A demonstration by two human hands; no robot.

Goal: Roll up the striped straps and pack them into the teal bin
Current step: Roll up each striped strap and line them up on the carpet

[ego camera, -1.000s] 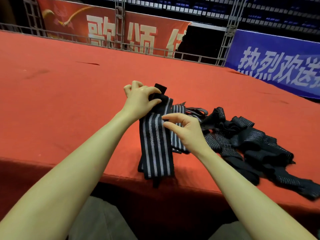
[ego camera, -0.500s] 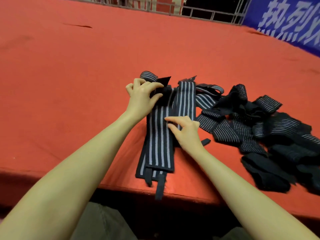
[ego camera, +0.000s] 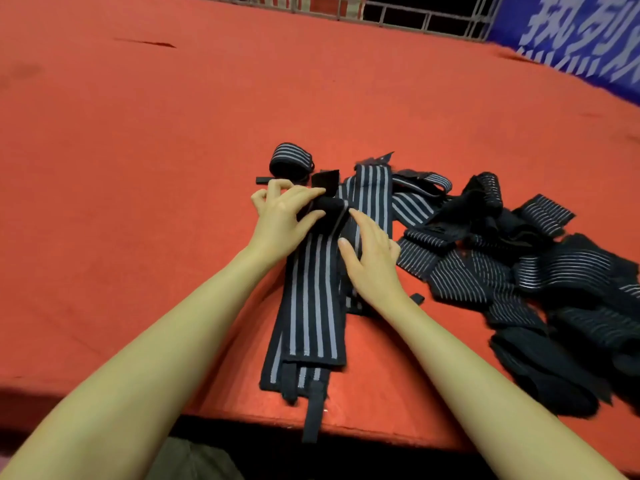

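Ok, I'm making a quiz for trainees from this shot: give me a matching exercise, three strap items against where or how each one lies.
Things:
1. rolled strap
2. flat strap
3. loose pile

States:
a. heaped, tangled, right of the hands
b. wound up already, beyond the left hand
c. stretched toward the table edge, far end being rolled

Pairs: 1-b, 2-c, 3-a

Blue banner (ego camera: 571, 39) blurred, cropped.
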